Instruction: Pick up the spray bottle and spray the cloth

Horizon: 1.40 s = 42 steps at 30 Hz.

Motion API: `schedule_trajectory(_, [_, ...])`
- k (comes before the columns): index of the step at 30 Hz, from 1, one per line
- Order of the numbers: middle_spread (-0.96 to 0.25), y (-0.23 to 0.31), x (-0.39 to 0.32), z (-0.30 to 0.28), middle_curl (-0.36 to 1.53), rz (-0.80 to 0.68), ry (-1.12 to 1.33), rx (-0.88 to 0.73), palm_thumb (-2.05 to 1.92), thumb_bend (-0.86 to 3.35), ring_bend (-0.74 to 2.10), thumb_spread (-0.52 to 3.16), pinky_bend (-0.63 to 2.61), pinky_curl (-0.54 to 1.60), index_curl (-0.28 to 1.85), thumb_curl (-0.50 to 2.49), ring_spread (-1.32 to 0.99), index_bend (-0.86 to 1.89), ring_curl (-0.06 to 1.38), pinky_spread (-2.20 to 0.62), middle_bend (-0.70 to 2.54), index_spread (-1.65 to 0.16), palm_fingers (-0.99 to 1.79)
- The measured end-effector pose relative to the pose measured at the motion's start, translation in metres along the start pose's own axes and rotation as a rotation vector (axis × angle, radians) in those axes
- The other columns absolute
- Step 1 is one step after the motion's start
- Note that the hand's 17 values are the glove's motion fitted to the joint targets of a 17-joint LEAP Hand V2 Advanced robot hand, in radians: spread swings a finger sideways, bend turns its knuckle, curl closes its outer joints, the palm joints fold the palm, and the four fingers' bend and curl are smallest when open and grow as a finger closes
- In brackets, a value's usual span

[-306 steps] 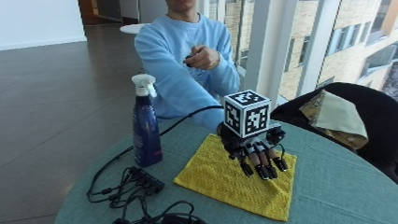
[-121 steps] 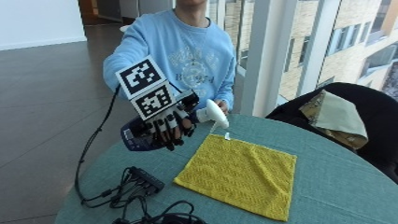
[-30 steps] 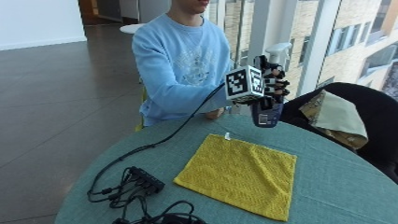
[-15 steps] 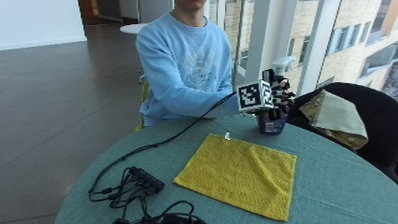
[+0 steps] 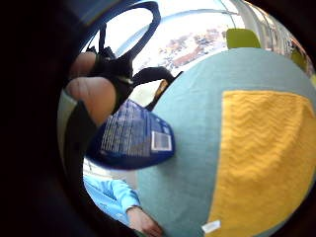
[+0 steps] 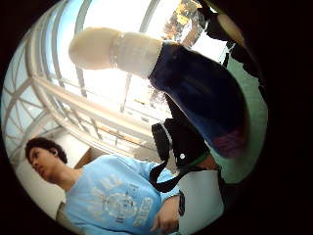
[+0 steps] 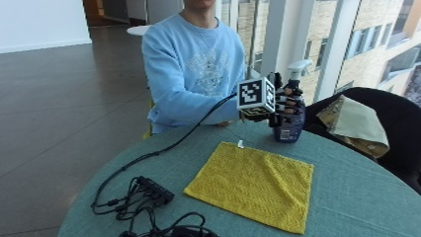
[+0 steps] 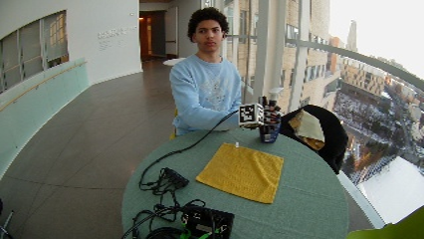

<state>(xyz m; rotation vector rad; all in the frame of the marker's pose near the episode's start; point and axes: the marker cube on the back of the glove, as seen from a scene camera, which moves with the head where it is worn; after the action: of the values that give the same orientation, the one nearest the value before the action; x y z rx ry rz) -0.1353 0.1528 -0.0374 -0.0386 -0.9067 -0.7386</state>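
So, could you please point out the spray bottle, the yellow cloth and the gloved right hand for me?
spray bottle (image 7: 289,129), outside view, on its blue lower body.
yellow cloth (image 7: 253,183), outside view, on the middle of the cloth.
gloved right hand (image 7: 287,102), outside view, on its fingers around the bottle.

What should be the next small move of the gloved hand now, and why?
Probably to let go of the spray bottle and draw the hand away. The gloved right hand grips the bottle, which stands upright at the far edge of the table, its base at or just above the surface, beyond the yellow cloth and not aimed at it. Whether the cloth is already sprayed cannot be seen.
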Motion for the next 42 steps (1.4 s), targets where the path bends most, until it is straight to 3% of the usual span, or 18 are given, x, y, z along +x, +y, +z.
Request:
schedule_trajectory(10, [-0.08, 0.06, 0.059, -0.111, 0.46, 0.221, 0.313, 0.045, 0.59, -0.03, 0.38, 1.07, 0.28, 0.36, 0.23, 0.42, -0.01, 0.12, 0.36, 0.21, 0.25, -0.31, 0.76])
schedule_trajectory(19, [-0.08, 0.155, 0.08, -0.185, 0.45, 0.366, 0.548, 0.099, 0.57, -0.03, 0.32, 1.08, 0.26, 0.36, 0.24, 0.38, 0.01, 0.13, 0.34, 0.24, 0.25, -0.33, 0.69])
schedule_trajectory(28, [-0.07, 0.222, 0.071, -0.199, 0.44, 0.413, 0.671, 0.076, 0.56, -0.03, 0.27, 1.07, 0.24, 0.35, 0.25, 0.35, 0.02, 0.13, 0.32, 0.25, 0.25, -0.34, 0.68])
schedule_trajectory(42, [-0.07, 0.247, 0.075, -0.195, 0.43, 0.436, 0.675, 0.051, 0.57, -0.02, 0.26, 1.08, 0.22, 0.35, 0.26, 0.33, 0.02, 0.13, 0.32, 0.26, 0.25, -0.35, 0.69])
